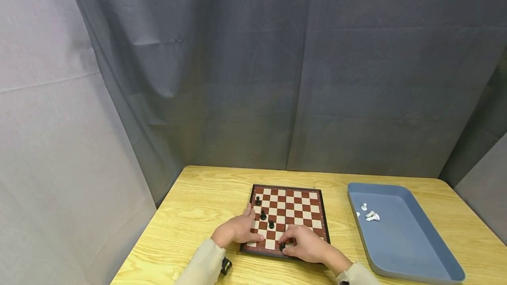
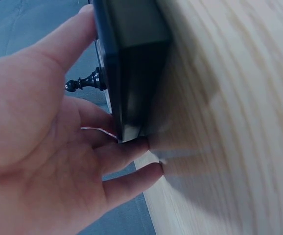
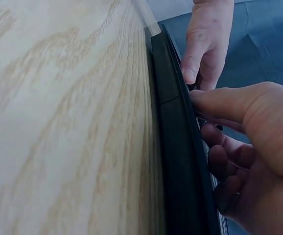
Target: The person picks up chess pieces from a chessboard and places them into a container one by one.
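A red-and-white chessboard (image 1: 298,207) with a dark frame lies on the table. My left hand (image 1: 237,228) rests at its left edge, thumb over the squares. In the left wrist view, the fingers of that hand (image 2: 43,132) extend along the board's dark side (image 2: 136,73), some reaching the tabletop. With thumb and fingertips, my right hand (image 1: 306,244) pinches a small black chess piece (image 1: 282,246) over the board's near edge; fingers partly cover it. Three other black pieces stand in a diagonal on the left half: one far (image 1: 258,200), one middle (image 1: 263,215), one nearer (image 1: 271,224).
Right of the board, a blue-grey tray (image 1: 412,232) sits on the wooden table (image 1: 190,214). Several white chess pieces (image 1: 372,216) lie near the tray's left wall. A grey curtain (image 1: 245,100) hangs behind the table's far edge.
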`<state>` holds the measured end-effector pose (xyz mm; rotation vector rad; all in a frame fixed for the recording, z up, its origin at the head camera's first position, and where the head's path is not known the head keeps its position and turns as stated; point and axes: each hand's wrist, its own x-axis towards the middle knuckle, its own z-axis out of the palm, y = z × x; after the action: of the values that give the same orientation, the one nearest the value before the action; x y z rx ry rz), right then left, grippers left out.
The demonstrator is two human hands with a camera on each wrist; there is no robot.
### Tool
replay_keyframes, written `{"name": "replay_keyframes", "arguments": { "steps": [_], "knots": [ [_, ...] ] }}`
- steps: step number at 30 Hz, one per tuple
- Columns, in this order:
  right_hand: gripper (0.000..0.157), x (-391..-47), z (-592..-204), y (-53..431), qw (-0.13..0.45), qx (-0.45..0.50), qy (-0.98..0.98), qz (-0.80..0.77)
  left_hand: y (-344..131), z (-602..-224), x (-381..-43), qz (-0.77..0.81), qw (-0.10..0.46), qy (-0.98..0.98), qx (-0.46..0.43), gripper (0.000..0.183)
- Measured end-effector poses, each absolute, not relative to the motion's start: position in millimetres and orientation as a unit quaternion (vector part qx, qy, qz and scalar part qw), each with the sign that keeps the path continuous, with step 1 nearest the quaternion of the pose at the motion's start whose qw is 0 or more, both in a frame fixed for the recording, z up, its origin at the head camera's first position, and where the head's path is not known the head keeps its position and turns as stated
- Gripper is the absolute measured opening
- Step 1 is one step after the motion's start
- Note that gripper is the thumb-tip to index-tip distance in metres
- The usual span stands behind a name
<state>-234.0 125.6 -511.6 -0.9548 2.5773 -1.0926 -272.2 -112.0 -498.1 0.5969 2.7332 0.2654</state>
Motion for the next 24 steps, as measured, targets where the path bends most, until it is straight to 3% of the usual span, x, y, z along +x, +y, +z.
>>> {"name": "replay_keyframes", "arguments": {
  "steps": [12,24],
  "knots": [
    [0.007,-235.5,-511.3,127.4,0.110,-0.297,0.865,-0.389,-112.0,-499.2,-272.1,0.093,0.164,0.960,0.207,0.097],
    [0.012,-239.9,-503.4,150.2,0.101,-0.264,0.857,-0.430,-112.4,-498.5,-272.4,0.086,0.168,0.957,0.218,0.096]
  ]
}}
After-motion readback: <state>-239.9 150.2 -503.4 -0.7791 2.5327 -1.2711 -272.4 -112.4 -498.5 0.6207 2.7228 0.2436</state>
